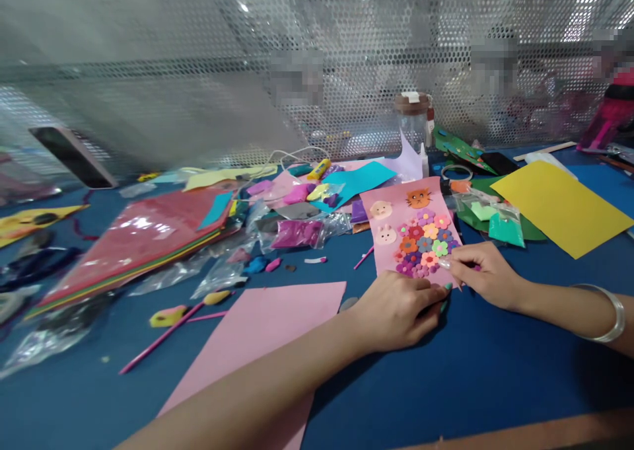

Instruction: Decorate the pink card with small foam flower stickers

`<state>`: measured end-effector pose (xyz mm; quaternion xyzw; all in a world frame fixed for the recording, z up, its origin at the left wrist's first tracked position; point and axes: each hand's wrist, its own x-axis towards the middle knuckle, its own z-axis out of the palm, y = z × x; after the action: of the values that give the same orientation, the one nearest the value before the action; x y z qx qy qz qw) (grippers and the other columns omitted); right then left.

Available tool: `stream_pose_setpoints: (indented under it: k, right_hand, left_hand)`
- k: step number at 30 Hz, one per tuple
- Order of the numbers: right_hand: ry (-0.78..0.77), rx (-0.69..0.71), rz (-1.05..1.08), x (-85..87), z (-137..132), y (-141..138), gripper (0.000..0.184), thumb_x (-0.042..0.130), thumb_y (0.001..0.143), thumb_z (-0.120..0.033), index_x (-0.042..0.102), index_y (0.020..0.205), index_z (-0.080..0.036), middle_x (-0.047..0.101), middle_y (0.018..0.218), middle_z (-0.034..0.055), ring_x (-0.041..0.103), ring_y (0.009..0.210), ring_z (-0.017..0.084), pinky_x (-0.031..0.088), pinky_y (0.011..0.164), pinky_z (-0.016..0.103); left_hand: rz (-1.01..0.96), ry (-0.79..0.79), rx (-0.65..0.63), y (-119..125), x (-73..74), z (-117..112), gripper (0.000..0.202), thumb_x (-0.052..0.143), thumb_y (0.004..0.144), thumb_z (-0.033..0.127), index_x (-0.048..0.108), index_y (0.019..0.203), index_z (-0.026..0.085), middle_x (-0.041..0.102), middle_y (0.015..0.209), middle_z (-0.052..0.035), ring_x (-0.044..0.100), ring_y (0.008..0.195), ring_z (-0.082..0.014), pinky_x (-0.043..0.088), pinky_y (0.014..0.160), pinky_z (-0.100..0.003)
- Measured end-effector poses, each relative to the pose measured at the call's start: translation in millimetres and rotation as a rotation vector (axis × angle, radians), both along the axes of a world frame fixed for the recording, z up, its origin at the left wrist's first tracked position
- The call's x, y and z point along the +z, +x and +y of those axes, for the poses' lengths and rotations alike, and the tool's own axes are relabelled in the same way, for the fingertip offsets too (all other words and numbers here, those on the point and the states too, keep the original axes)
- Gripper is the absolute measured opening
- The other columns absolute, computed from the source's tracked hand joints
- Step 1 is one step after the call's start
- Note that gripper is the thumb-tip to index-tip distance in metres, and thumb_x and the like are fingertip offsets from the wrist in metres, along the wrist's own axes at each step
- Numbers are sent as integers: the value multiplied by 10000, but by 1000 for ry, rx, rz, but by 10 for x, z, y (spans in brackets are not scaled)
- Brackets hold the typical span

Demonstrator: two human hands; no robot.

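Left hand [409, 310] at lower edge of flowered sheet [399, 207], right hand [488, 275] at right edge, both grips indeterminable; counter [475, 371] extending nearward

Seen from a lone camera on the wearer's head, facing forward and down, a blue counter [495, 377] runs from the bottom of the frame to a mesh screen [198, 27] across the top. The view is close: the left forearm [267, 384] looms large at the lower edge, while the left hand [403, 308] and right hand [488, 275] show right of center.
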<state>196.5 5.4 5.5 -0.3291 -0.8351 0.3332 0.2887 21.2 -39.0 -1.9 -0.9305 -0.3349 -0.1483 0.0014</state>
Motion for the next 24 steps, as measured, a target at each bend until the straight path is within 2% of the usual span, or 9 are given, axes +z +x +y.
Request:
stream_pose_setpoints:
  k: [24]
  right_hand:
    - [86, 67, -35, -5, -12, -7, 328, 377, 771, -202, 341, 447, -159, 371, 442, -29, 319, 461, 70, 237, 483, 228]
  left_hand:
    - [-42, 17, -15, -11, -42, -6, 241, 423, 793, 212, 606, 935, 144, 652, 665, -24, 593, 524, -127, 391, 435, -219]
